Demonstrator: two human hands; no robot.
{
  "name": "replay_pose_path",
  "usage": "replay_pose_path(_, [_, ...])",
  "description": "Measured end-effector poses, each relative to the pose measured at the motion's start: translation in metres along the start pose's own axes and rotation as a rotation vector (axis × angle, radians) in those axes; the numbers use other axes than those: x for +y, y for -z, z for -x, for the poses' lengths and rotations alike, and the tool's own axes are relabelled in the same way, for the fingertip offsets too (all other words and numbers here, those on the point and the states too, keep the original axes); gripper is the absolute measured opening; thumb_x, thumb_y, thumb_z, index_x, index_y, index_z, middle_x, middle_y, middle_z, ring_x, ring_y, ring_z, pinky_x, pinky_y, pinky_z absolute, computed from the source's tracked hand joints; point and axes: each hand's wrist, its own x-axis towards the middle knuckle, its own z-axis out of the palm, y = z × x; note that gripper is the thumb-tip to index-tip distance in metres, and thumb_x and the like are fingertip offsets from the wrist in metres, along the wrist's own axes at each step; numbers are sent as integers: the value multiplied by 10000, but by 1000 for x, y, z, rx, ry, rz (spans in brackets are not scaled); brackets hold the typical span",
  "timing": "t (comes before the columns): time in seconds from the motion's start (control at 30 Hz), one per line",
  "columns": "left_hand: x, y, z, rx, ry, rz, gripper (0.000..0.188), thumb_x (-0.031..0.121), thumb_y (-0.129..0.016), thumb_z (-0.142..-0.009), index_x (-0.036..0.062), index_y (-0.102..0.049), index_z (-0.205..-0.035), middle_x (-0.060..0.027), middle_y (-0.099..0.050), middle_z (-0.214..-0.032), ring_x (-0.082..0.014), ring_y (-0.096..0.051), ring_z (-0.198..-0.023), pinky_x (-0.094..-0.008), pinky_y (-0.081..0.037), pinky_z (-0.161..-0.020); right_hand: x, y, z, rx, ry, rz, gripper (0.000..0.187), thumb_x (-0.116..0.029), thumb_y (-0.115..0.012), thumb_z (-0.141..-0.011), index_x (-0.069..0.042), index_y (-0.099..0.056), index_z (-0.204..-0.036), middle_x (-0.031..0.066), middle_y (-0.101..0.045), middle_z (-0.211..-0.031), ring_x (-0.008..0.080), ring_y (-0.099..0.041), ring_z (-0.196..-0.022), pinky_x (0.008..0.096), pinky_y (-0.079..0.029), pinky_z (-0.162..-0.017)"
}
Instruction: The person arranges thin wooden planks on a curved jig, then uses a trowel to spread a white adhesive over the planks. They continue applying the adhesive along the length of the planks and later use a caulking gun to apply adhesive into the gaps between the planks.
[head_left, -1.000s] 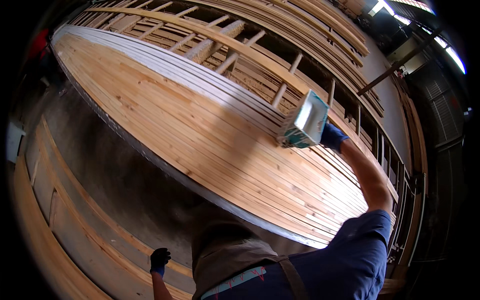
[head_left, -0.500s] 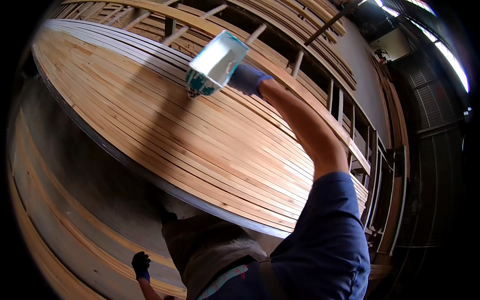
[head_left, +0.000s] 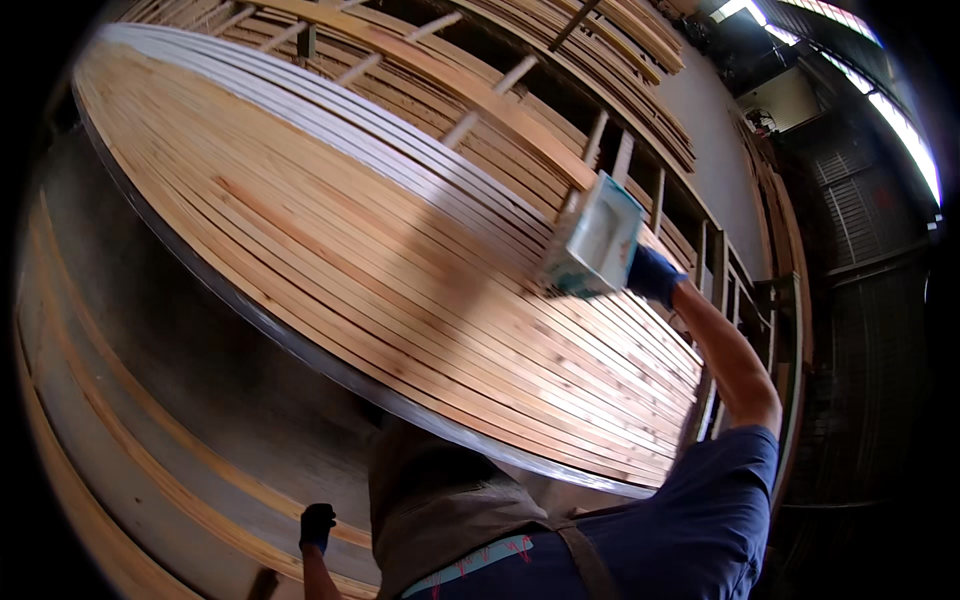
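Blue-gloved, a worker's right hand is clasping one side of a white-and-teal box, whose lower edge is meeting a row of pale boards. Well apart, the left hand is hanging low, its fingers too dark to read. Whitish boards are lining the row's far side; beyond, a runged wooden frame is stretching past stacked timber.

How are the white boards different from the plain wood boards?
The white boards look whitish; the plain wood boards are yellowish-brown. The white boards lie along the far side, the plain wood boards on the near side. Both kinds are long, narrow and laid side by side.
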Motion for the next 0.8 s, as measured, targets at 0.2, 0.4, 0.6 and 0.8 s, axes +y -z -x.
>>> replay_pose_path(0.2, [-30, -98, 50, -113, 16, 171, 246, 13, -561, -812, 11, -618, -1051, -84, -670, -848, -178, -651, -725, -281, -525, -576, -13, -18, -22, 66, 152, 625, 249, -272, -577, -908, -90, -620, -1072, 109, -648, -923, 205, -609, -810, 339, -518, -723])
replay_pose_path(0.4, [-91, -136, 47, -63, -67, 495, 256, 161, -442, -935, 22, -606, -1073, -133, -651, -821, -198, -609, -625, -271, -455, -458, 68, 27, 68, 36, 86, 614, 301, -253, -522, -927, -64, -574, -1156, 152, -652, -960, 279, -610, -815, 391, -516, -740])
replay_pose_path(0.6, [-204, -256, 88, -234, -215, -144, 211, 123, -518, -912, 16, -609, -1069, -132, -665, -818, -209, -610, -570, -283, -433, -434, 325, 155, 205, -7, 51, -341, 371, -315, -479, -950, -45, -532, -1200, 184, -591, -1129, 252, -587, -1008, 370, -488, -873])
replay_pose_path(0.8, [-167, -386, 164, -48, 364, 120, 151, 122, -545, -903, 46, -612, -1016, -120, -655, -794, -197, -602, -569, -272, -416, -432, 472, 233, 390, 306, 83, 281, 295, -242, -570, -886, -59, -589, -1116, 147, -649, -1049, 224, -620, -958, 359, -480, -840])
